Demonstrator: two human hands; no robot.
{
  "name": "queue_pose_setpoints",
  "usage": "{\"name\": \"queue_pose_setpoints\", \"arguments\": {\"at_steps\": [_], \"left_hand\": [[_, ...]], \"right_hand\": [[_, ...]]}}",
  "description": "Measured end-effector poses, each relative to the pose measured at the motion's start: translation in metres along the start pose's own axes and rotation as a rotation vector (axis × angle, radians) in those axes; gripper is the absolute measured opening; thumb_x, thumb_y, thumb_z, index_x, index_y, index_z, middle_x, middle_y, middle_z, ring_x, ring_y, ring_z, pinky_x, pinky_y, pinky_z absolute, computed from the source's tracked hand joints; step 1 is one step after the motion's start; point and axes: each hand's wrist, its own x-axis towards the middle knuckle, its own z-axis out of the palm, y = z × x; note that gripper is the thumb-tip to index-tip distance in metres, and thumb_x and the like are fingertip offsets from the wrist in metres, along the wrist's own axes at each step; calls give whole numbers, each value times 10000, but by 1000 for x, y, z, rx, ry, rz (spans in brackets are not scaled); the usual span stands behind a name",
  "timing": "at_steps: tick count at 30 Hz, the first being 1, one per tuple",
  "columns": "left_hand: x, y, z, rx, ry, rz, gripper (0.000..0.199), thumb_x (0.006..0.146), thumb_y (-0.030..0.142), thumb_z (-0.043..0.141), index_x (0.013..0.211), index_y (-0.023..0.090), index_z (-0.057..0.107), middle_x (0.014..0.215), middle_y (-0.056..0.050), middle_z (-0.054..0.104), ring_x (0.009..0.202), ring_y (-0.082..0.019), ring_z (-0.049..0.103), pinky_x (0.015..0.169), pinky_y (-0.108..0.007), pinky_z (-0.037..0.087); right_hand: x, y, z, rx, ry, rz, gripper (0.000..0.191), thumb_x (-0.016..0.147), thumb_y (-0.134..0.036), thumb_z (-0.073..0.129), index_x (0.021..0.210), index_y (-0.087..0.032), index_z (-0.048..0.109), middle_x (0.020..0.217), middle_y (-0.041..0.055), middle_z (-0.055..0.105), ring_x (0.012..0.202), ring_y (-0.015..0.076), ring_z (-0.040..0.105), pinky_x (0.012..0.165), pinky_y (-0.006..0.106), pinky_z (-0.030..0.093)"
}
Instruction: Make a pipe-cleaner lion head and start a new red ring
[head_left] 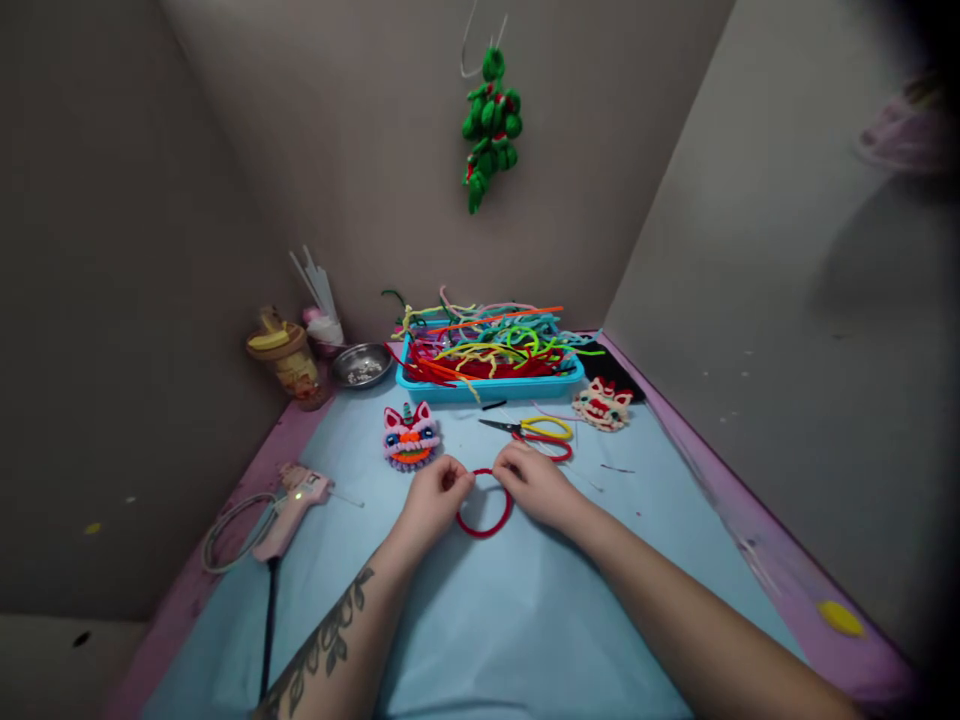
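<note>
A red pipe cleaner (486,534), bent into a ring, is held between my two hands above the blue table cover. My left hand (441,490) pinches the ring at its upper left side. On the upper right side, my right hand (529,480) is closed on the same ring. Just beyond my right hand lie scissors (541,432) with one yellow and one red handle. A purple, orange and pink lion-head figure (410,440) sits beyond my left hand. Farther right rests a cream and red lion-head figure (602,405).
A blue basket (491,390) full of colourful pipe cleaners stands at the back. A pink glue gun (294,508) with its cord lies at left. Behind it are a metal bowl (362,366) and a decorated pot (289,362). A green ornament (491,125) hangs against the wall.
</note>
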Motion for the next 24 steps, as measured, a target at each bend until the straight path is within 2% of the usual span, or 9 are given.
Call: {"name": "queue_pose_setpoints", "arguments": {"at_steps": [1, 3, 4, 7, 10, 14, 17, 21, 24], "left_hand": [[1, 0, -1, 21, 12, -15, 205, 715, 364, 578, 662, 176, 514, 550, 25, 486, 522, -120, 430, 508, -238, 321], [2, 1, -4, 88, 54, -22, 190, 739, 360, 561, 704, 173, 554, 595, 1, 539, 542, -135, 461, 527, -253, 345], [2, 3, -5, 132, 90, -6, 195, 751, 365, 559, 761, 172, 586, 665, -21, 586, 565, -145, 483, 548, -264, 364], [-2, 6, -8, 220, 226, 93, 337, 756, 397, 591, 1025, 197, 614, 1006, -84, 633, 690, -180, 544, 645, -303, 418], [-8, 9, -7, 237, 168, 114, 332, 791, 411, 557, 1059, 222, 609, 1042, -86, 627, 755, -208, 576, 717, -333, 449], [-15, 10, -5, 324, 72, 154, 280, 836, 387, 500, 1049, 242, 608, 1042, -90, 633, 842, -232, 610, 766, -339, 472], [-15, 8, -7, 349, 60, 182, 261, 847, 373, 489, 1047, 254, 610, 1036, -84, 644, 905, -233, 615, 796, -328, 484], [-13, 8, -11, 328, 72, 191, 227, 845, 358, 500, 1010, 264, 623, 1020, -82, 658, 926, -224, 617, 816, -320, 495], [-14, 10, -13, 305, 67, 201, 211, 838, 360, 512, 993, 282, 632, 995, -74, 669, 881, -214, 631, 781, -306, 511]], "right_hand": [[3, 2, -5, 1, -15, 33, 106, 797, -240, 570, 851, -182, 640, 855, 47, 618, 748, 165, 567, 683, 274, 418], [12, 6, -19, -29, -37, 79, 272, 751, -277, 625, 1003, -174, 636, 904, 63, 632, 706, 166, 572, 652, 278, 426], [19, 7, -29, -52, -41, 78, 297, 741, -281, 634, 1019, -176, 637, 897, 64, 640, 699, 168, 574, 650, 280, 427], [48, 8, -59, -107, -16, 3, 161, 775, -254, 587, 902, -202, 671, 897, 55, 659, 718, 170, 587, 682, 283, 432], [90, 6, -79, -184, 119, -56, 137, 805, -195, 534, 815, -198, 671, 870, 51, 661, 796, 185, 595, 729, 289, 432], [148, 8, -85, -302, 164, -166, 214, 798, -95, 493, 873, -188, 671, 911, 62, 658, 870, 195, 592, 785, 300, 430], [183, 9, -81, -424, 116, -195, 198, 770, -141, 587, 949, -175, 664, 998, 99, 641, 915, 230, 581, 784, 315, 419], [208, 9, -77, -512, -53, -155, 18, 712, -173, 671, 719, -180, 656, 812, 75, 642, 731, 193, 577, 657, 265, 393], [217, 9, -84, -495, -66, -178, 145, 732, -134, 610, 595, -181, 599, 682, 47, 616, 637, 157, 536, 596, 241, 355]]}}
